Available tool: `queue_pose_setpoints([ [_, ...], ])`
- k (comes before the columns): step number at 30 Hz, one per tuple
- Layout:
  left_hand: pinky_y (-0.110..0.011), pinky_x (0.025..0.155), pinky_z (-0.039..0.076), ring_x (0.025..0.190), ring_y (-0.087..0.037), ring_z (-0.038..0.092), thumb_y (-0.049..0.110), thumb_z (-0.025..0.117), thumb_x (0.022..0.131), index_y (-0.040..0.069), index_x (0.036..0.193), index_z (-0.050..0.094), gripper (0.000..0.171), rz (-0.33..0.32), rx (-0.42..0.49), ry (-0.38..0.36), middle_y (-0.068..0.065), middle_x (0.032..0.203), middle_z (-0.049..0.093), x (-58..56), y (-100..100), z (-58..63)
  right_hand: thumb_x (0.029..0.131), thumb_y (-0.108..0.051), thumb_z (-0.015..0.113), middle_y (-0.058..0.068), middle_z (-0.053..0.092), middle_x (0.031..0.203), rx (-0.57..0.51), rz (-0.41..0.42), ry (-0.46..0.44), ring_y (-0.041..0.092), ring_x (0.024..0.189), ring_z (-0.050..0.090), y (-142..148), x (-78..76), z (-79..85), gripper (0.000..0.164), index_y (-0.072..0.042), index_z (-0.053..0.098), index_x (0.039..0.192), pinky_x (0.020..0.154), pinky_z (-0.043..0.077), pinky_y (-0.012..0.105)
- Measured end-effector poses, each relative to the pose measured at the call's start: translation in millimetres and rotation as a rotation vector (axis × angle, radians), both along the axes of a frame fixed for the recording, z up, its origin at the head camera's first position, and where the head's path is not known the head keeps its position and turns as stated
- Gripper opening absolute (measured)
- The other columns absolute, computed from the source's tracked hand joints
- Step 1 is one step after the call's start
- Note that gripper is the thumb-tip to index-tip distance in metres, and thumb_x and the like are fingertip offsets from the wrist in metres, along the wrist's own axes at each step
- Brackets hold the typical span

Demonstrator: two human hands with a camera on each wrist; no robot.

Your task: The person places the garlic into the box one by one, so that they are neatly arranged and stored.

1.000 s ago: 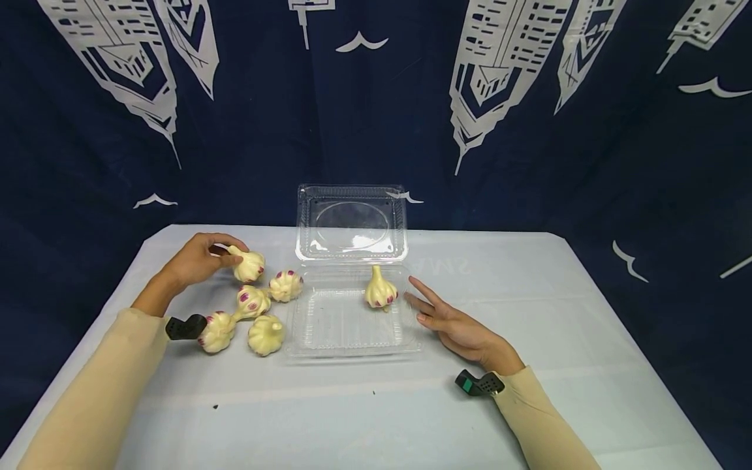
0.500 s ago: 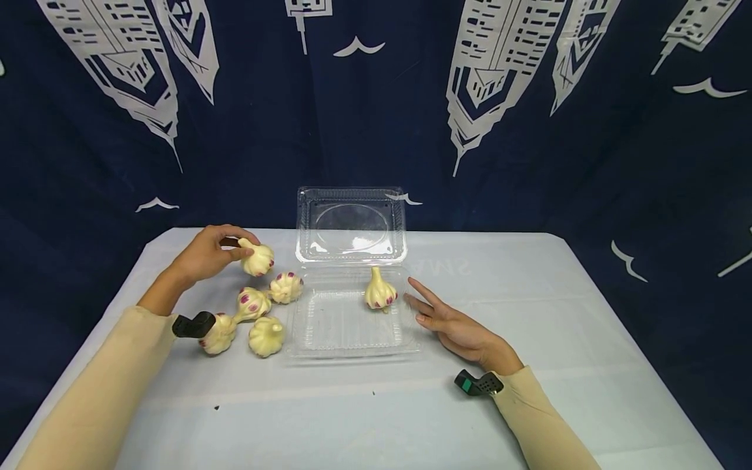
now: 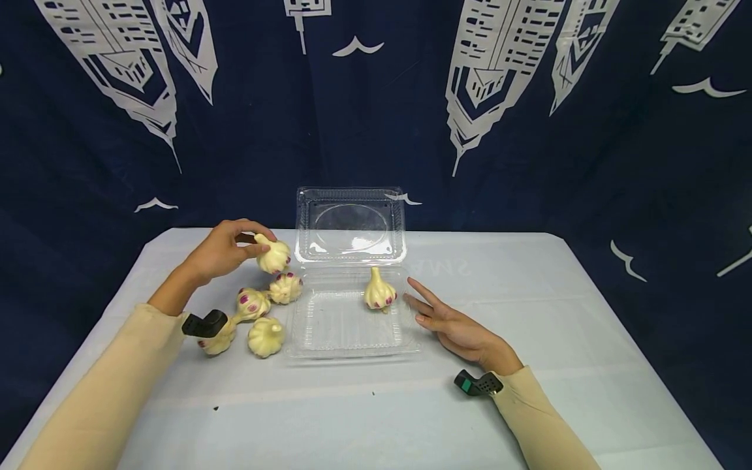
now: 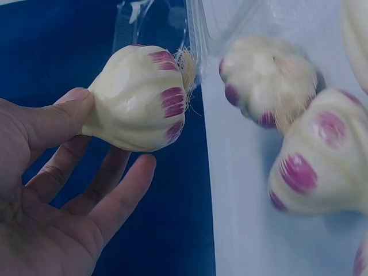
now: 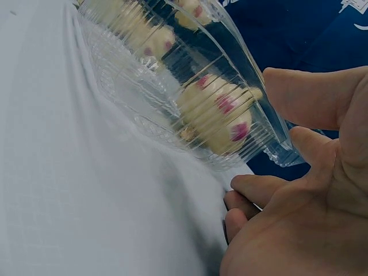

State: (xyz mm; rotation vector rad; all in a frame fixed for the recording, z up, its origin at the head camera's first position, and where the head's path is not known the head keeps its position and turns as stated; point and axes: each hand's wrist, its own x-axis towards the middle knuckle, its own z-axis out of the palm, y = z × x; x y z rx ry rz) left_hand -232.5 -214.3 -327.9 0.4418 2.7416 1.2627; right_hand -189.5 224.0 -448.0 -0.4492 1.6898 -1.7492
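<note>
A garlic bulb [image 3: 275,256], cream with purple patches and a tuft of roots, hangs above the table, its stem pinched between the thumb and fingers of my left hand [image 3: 226,250]. Below it several more bulbs lie together, among them one garlic bulb [image 3: 286,288] against the left side of a clear plastic container [image 3: 352,333]. Inside that container, at the right, another garlic bulb [image 3: 380,291] stands with its stem up. My right hand [image 3: 461,328] rests by the container's right wall, fingers extended; the right wrist view shows the bulb [image 5: 218,112] through the ribbed plastic.
The container's hinged lid [image 3: 351,225] stands raised at the back. A white cloth covers the table [image 3: 529,294], and a dark blue printed curtain [image 3: 376,130] hangs behind it. Small dark specks lie near the front.
My left hand has lifted the garlic bulb and carried it rightward and slightly up, toward the container. My right hand and the other bulbs stay where they were.
</note>
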Motion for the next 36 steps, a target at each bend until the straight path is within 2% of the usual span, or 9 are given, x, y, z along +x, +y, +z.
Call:
queue_pose_setpoints([
  [13,-0.051,0.102,0.048,0.122,-0.036,0.055,0.003,0.063,0.098,0.002,0.117,0.068,0.02,-0.13,0.03,0.008,-0.016,0.125,0.062,1.5,25,4.7,0.107,-0.013,0.046,0.008,-0.001,0.169,0.001,-0.004,-0.006,0.028,0.153,-0.021,0,0.6,0.3,0.073,-0.045,0.006,0.159,0.116,-0.017,0.065],
  [17,-0.045,0.097,0.051,0.117,-0.034,0.058,0.002,0.063,0.097,0.001,0.116,0.069,0.02,-0.184,0.037,0.025,-0.017,0.121,0.062,1.1,34,2.3,0.107,-0.015,0.048,0.008,-0.001,0.17,0.003,-0.005,-0.008,0.028,0.153,-0.021,0,1.3,0.3,0.074,-0.045,0.006,0.159,0.116,-0.017,0.065],
  [22,-0.039,0.082,0.059,0.107,-0.036,0.064,0.001,0.063,0.097,0.0,0.115,0.069,0.019,-0.238,0.044,0.024,-0.018,0.122,0.062,0.8,43,-2.3,0.106,-0.017,0.049,0.008,-0.001,0.17,0.005,-0.002,-0.008,0.027,0.153,-0.021,0,1.9,0.8,0.074,-0.044,0.005,0.159,0.117,-0.017,0.064],
  [28,-0.04,0.074,0.057,0.094,-0.03,0.065,0.002,0.065,0.096,0.001,0.113,0.07,0.018,-0.28,0.023,0.036,-0.017,0.119,0.065,-2.2,54,-7.7,0.106,-0.016,0.049,0.008,-0.001,0.17,0.008,-0.003,-0.012,0.027,0.153,-0.021,-1,1.1,1.4,0.074,-0.043,0.004,0.16,0.117,-0.017,0.064],
  [31,-0.037,0.072,0.055,0.093,-0.029,0.064,0.002,0.066,0.095,0.001,0.112,0.07,0.017,-0.292,0.023,0.025,-0.017,0.118,0.065,-3.8,60,-9.5,0.107,-0.015,0.047,0.007,-0.001,0.17,0.008,0.002,-0.009,0.027,0.153,-0.021,0,0.5,1.5,0.074,-0.042,0.003,0.16,0.117,-0.016,0.064],
  [36,-0.036,0.078,0.059,0.1,-0.032,0.066,0.001,0.066,0.095,0.001,0.111,0.07,0.017,-0.313,0.011,-0.013,-0.018,0.121,0.064,-8.5,71,-14.2,0.107,-0.014,0.046,0.007,0.0,0.17,0.007,0.004,-0.008,0.028,0.153,-0.02,0,0.7,2.3,0.074,-0.044,0.004,0.159,0.117,-0.016,0.064],
])
